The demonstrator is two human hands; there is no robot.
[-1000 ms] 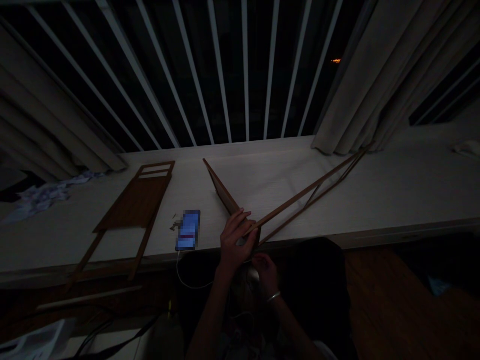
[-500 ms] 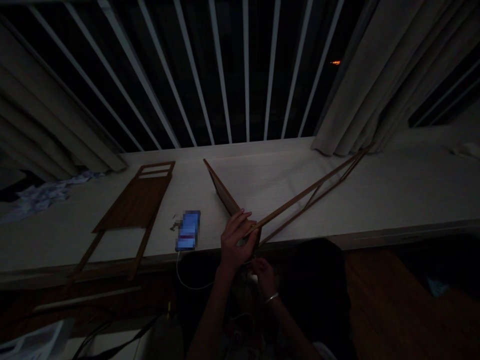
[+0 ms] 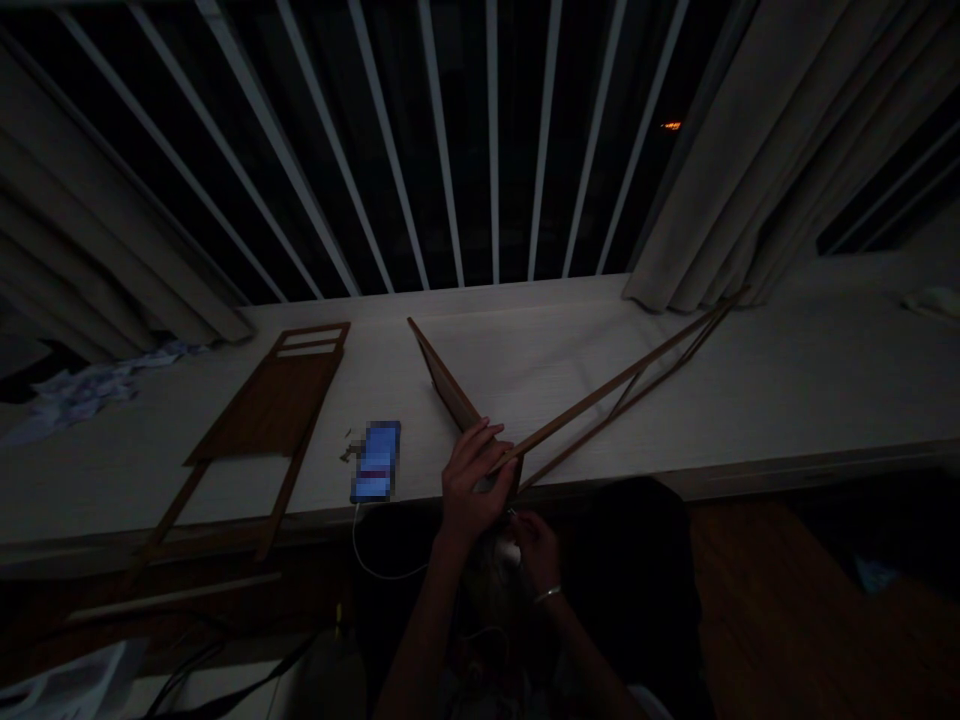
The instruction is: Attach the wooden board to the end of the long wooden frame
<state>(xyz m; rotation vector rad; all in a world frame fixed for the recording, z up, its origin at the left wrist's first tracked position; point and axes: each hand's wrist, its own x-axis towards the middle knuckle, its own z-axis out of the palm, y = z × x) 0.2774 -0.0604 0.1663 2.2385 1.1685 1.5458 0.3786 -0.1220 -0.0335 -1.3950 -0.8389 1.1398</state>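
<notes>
My left hand point(image 3: 472, 485) is closed around the corner where a brown wooden panel point(image 3: 448, 384) meets a long wooden frame point(image 3: 600, 392). The panel slants up to the left, and the frame reaches right across the white ledge. Just below that corner, the fingers of my right hand point(image 3: 537, 550) are pinched together. A small pale glint shows at their tips, too dark and small to name. A second wooden piece, a slatted panel with two legs point(image 3: 266, 405), lies on the ledge at the left.
A lit phone point(image 3: 377, 460) with a white cable point(image 3: 375, 572) lies on the ledge point(image 3: 540, 340) beside small hardware pieces point(image 3: 349, 452). Crumpled paper or cloth point(image 3: 82, 390) sits far left. White window bars point(image 3: 493, 150) and curtains point(image 3: 720, 170) stand behind. A pale box point(image 3: 75, 685) is at lower left.
My right hand has shifted slightly to the right and turned, its fingertips still near the corner. My left hand and the wooden pieces stay in place.
</notes>
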